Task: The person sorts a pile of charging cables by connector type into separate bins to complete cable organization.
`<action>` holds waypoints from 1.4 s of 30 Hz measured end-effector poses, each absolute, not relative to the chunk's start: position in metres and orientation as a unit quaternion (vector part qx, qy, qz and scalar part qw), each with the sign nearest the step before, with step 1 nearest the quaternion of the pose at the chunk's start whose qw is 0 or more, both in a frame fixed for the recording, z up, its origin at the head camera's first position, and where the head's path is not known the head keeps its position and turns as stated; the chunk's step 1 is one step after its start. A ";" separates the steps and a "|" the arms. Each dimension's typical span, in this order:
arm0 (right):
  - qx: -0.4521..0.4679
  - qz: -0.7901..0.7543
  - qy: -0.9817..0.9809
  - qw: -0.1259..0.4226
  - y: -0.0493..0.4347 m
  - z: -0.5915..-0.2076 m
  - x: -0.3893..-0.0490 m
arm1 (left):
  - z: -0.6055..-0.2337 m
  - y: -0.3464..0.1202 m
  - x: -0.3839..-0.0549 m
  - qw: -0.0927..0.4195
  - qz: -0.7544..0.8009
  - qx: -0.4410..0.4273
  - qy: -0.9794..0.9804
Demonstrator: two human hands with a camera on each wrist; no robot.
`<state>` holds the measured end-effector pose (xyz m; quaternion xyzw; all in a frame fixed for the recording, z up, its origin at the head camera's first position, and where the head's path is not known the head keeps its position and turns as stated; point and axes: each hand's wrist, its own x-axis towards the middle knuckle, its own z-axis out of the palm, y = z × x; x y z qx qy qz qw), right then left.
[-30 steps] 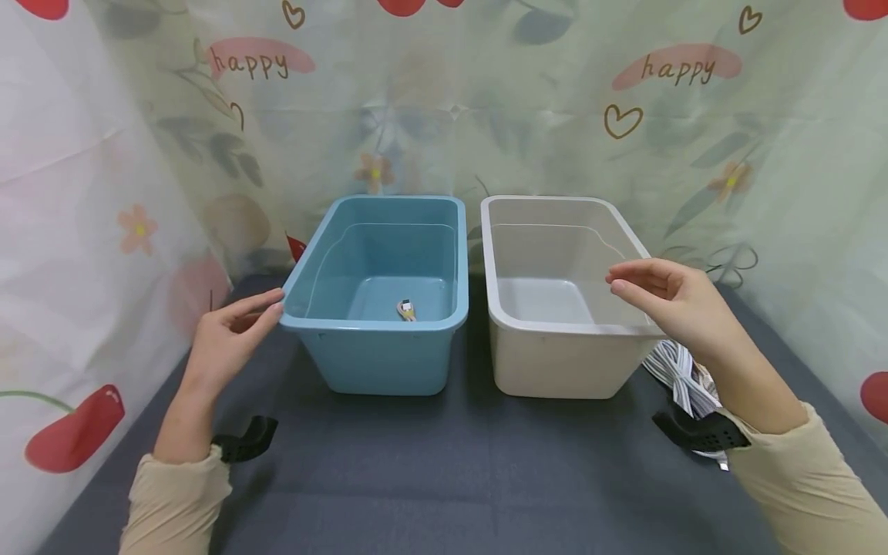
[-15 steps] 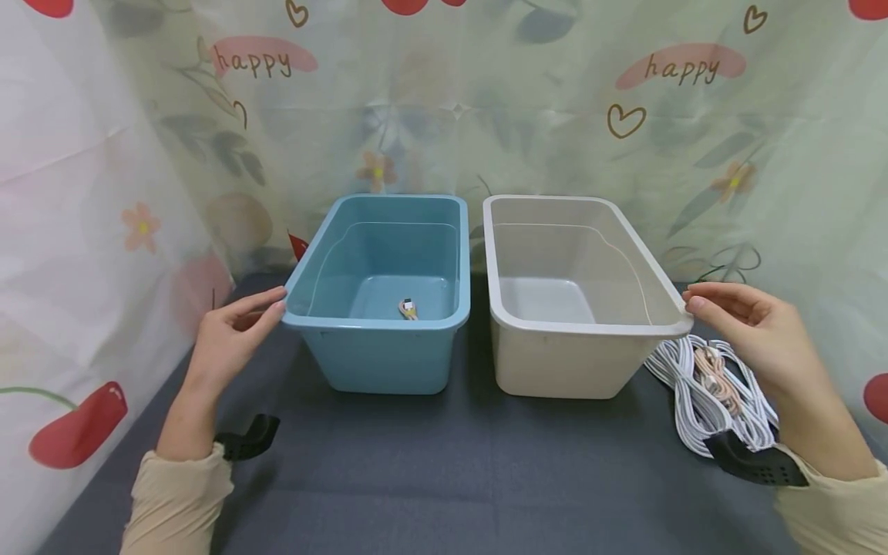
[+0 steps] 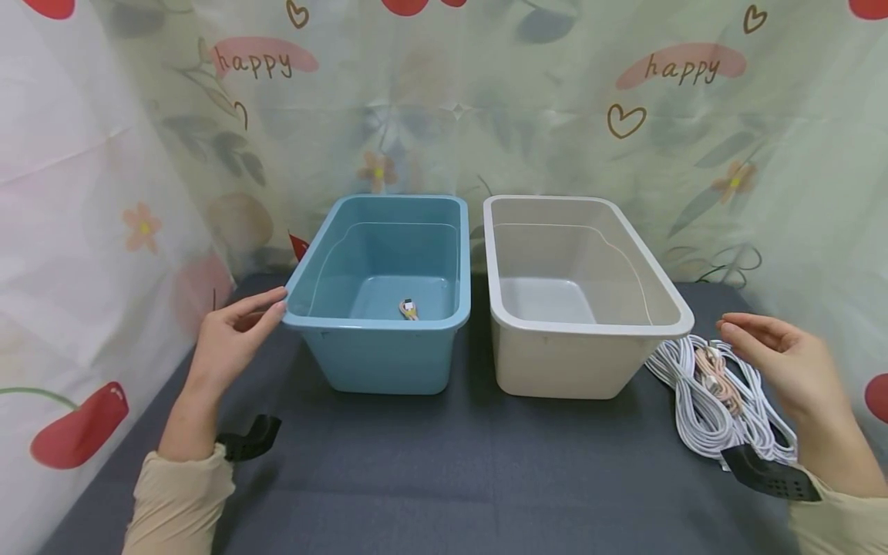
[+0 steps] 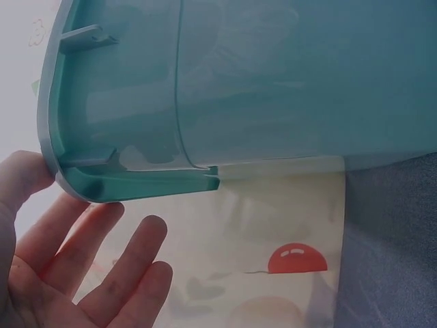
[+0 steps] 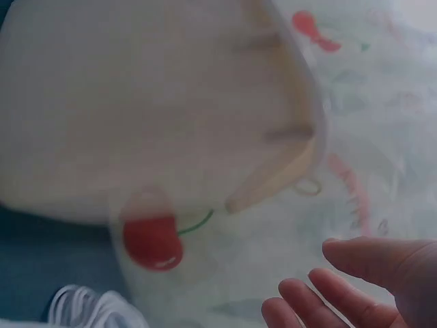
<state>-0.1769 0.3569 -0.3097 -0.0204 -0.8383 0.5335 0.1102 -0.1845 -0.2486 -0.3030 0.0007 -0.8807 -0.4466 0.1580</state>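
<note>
The left hand (image 3: pixel 232 339) is at the near left corner of a blue plastic bin (image 3: pixel 388 358); its fingertips touch the rim, and the other fingers extend loosely in the left wrist view. Inside that bin lies a small bundled cable (image 3: pixel 408 310) with a light connector. To the right of a beige plastic bin (image 3: pixel 569 366), the right hand (image 3: pixel 791 362) hovers with relaxed fingers and holds nothing. Below and beside this hand lies a coiled white cable (image 3: pixel 701 416), with a pinkish cable coil (image 3: pixel 718 378) on it. The right wrist and hand cover part of the white coil.
Both bins stand side by side on a dark grey cloth (image 3: pixel 444 478), with a narrow gap between them. A printed curtain (image 3: pixel 458 92) closes off the back and sides. Each wrist wears a black band (image 3: pixel 250 439).
From over the beige bin's right rim, the right hand has moved right and down toward the cables, bringing more of them into view. The left hand stays at the blue bin's corner.
</note>
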 end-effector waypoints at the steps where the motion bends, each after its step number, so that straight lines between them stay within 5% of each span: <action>1: -0.033 0.522 -0.846 0.099 0.361 -0.314 -0.178 | -0.303 -0.248 -0.184 0.158 -0.447 0.002 -0.880; 9: -0.120 0.447 -0.886 -0.016 0.401 -0.351 -0.189 | -0.304 -0.248 -0.185 0.157 -0.446 0.003 -0.881; 13: -0.150 0.388 -0.909 -0.024 0.417 -0.367 -0.194 | -0.305 -0.248 -0.185 0.159 -0.446 0.002 -0.881; 22: -0.089 0.319 -0.941 -0.076 0.418 -0.363 -0.189 | -0.305 -0.248 -0.185 0.161 -0.449 0.006 -0.879; 42: -0.122 0.318 -0.938 -0.069 0.426 -0.364 -0.185 | -0.306 -0.249 -0.185 0.167 -0.447 0.001 -0.879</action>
